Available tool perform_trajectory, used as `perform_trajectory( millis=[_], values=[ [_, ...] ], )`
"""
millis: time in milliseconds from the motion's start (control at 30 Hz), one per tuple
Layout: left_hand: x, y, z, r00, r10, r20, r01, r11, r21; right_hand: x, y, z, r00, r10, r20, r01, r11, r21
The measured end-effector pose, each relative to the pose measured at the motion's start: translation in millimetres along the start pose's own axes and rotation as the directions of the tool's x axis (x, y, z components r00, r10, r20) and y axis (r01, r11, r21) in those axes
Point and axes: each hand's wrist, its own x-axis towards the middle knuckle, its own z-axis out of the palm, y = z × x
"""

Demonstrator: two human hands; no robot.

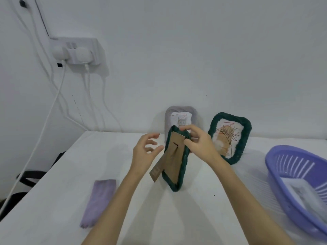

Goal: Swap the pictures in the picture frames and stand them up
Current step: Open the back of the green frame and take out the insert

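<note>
Green frame (pixel 177 181) back-on – right hand (pixel 200 144) pinches its top, left hand (pixel 143 152) spread

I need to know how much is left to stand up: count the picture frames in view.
3. A grey frame leans against the wall, a green frame stands right of it, and a second green frame, back facing the camera, is held by the right hand.
</note>
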Motion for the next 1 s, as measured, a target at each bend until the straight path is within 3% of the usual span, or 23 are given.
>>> perform_trajectory(
  millis=[100,267,367,533,667,767,1000],
  values=[
    [8.2,-15.1,4.1,0.997,0.014,0.070,-0.026,0.984,0.177,-4.3,3.3,-6.8,0.998,-0.002,0.064,-0.003,0.997,0.078],
    [-10.7,-26.0,9.6,0.959,-0.114,0.260,0.132,0.990,-0.052,-15.6,23.4,-19.1,0.977,0.140,0.160,-0.182,0.938,0.296],
    [-28.2,-40.7,17.5,0.953,-0.157,0.259,0.173,0.984,-0.041,-23.1,48.6,-20.0,0.964,0.219,0.151,-0.259,0.905,0.338],
    [-52.0,-60.0,39.1,0.959,-0.230,0.168,0.217,0.972,0.089,-41.4,85.1,-8.3,0.974,0.203,-0.099,-0.202,0.979,0.023],
    [-63.1,-72.6,48.7,0.957,-0.234,0.174,0.181,0.944,0.277,-52.0,108.9,3.5,0.972,0.155,-0.176,-0.185,0.968,-0.170],
    [-67.3,-81.6,50.3,0.946,-0.248,0.207,0.120,0.865,0.487,-57.5,125.8,10.1,0.970,0.134,-0.203,-0.197,0.923,-0.329],
    [-75.0,-88.7,57.6,0.940,-0.229,0.253,0.005,0.750,0.661,-64.4,134.9,12.9,0.977,0.082,-0.196,-0.190,0.747,-0.636]
  ],
)
